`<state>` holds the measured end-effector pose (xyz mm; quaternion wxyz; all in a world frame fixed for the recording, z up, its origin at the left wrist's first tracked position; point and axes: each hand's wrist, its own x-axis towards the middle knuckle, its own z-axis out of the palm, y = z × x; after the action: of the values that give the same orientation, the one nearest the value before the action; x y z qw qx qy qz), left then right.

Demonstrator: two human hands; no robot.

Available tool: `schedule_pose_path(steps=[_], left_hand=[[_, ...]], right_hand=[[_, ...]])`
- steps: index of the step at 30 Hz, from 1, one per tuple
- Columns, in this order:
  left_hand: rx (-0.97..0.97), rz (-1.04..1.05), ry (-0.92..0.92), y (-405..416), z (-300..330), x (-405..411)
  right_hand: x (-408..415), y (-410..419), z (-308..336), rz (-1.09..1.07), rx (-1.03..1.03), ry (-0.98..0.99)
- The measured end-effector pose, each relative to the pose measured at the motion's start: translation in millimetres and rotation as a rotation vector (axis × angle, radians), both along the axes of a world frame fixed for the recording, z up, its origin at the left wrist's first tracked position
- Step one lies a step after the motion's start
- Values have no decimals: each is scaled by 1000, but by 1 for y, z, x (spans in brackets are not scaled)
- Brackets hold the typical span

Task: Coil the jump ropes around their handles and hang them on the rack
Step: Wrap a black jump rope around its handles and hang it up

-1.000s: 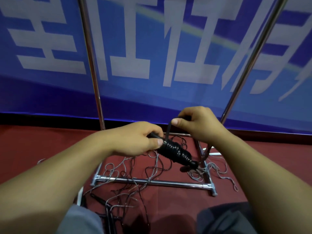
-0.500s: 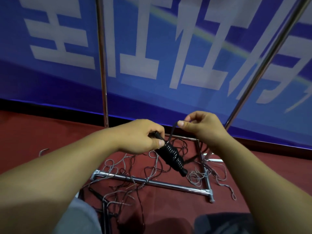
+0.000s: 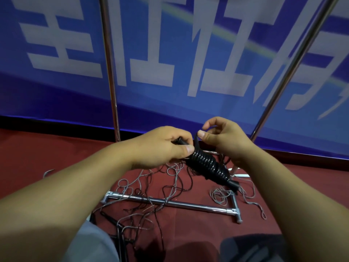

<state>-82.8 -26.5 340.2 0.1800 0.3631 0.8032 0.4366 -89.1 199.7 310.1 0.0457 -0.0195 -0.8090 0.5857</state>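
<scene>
A black jump rope (image 3: 206,168) is wound in tight coils around its handles, pointing down to the right. My left hand (image 3: 162,146) grips the upper end of the handles, thumb pressed on the top coils. My right hand (image 3: 222,138) pinches the short free end of the black rope just above the coils. The chrome rack (image 3: 170,203) stands behind my hands, its two uprights rising out of view and its base bars on the floor.
Several loose grey and black ropes (image 3: 151,186) lie tangled on the red floor (image 3: 28,154) around the rack base. More black handles (image 3: 120,231) lie near my knees. A blue banner (image 3: 170,53) with white characters hangs right behind the rack.
The view has shifted up and closer. My right hand has brought the rope's free end nearer the top of the coils; my left hand keeps its grip on the handles.
</scene>
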Motion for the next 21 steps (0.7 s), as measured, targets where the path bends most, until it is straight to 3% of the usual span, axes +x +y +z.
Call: schedule_pose_path(steps=[7,10,12,14,18,21], left_hand=[[479,95,-212,0,3,-3],[627,209,-330,2,4,-3],[710,284,-413,4,5,-3],[756,339,-466,5,4,-6],[749,448,-492,4,-2,-13],[730,504,-479,6,-7,-16]], right_hand=[[8,-5,12,110,-101,-9],[12,-12,11,81,133,-80],[12,-20,10,141,200,-11],[9,-27,7,165,198,45],[8,-35,2,162,465,145],[7,-39,-2,176,521,134]])
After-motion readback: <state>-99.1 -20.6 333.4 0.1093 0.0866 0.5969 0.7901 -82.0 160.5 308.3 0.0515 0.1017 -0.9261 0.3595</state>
